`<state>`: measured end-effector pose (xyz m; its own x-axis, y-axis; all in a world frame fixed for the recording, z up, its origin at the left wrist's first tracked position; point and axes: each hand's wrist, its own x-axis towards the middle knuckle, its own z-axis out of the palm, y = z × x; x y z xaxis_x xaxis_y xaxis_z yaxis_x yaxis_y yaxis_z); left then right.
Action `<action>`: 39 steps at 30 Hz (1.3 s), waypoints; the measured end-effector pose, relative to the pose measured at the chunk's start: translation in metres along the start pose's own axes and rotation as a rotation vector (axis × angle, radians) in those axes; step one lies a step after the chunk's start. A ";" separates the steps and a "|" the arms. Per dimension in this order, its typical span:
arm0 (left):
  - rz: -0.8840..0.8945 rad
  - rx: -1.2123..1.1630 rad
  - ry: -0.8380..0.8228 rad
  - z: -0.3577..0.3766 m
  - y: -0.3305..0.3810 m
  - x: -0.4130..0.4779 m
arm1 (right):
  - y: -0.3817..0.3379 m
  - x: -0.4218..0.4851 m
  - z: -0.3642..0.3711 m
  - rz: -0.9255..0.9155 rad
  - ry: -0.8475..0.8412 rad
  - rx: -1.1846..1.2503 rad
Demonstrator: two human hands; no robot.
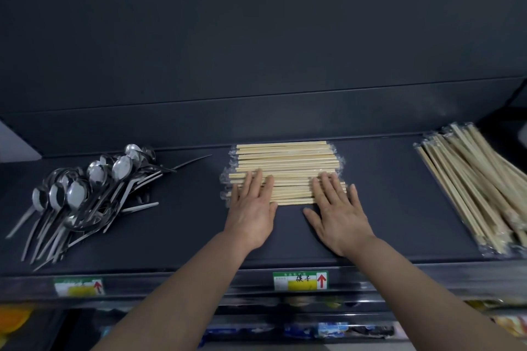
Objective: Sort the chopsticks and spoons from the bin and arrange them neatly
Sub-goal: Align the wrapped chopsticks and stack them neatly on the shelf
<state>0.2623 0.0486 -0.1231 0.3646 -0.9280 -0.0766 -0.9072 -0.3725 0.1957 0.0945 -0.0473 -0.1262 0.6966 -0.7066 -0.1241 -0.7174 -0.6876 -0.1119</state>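
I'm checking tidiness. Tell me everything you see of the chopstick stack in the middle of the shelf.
The middle chopstick stack is pale wooden pairs in clear wrappers, lying flat and parallel on the dark shelf, ends roughly aligned. The left hand and right hand rest flat on its near part.

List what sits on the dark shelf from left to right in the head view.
Pile of spoons → flat row of chopsticks, with the left hand then the right hand resting flat on it → loose heap of wrapped chopsticks.
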 end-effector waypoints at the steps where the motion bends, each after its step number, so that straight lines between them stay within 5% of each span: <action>1: 0.002 -0.012 -0.015 0.001 0.000 0.001 | 0.000 0.001 -0.003 0.009 -0.006 -0.017; 11: 0.086 0.119 -0.178 0.002 -0.007 0.006 | -0.008 -0.003 -0.007 -0.018 -0.039 0.022; 23: 0.075 0.117 -0.160 -0.002 -0.005 0.015 | 0.001 0.005 0.004 0.006 -0.003 -0.007; 28: -0.203 -0.228 0.137 -0.011 -0.015 0.027 | 0.009 0.019 -0.015 0.154 0.106 0.261; 31: -0.336 -0.337 0.078 -0.013 -0.029 0.035 | 0.016 0.039 -0.024 0.223 0.036 0.297; 39: -0.268 -0.242 0.019 -0.009 -0.032 0.039 | 0.011 0.053 -0.027 0.197 0.025 0.369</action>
<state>0.3078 0.0242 -0.1233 0.5887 -0.7963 -0.1387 -0.7036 -0.5893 0.3970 0.1237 -0.0968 -0.1079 0.5427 -0.8256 -0.1547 -0.7879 -0.4365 -0.4344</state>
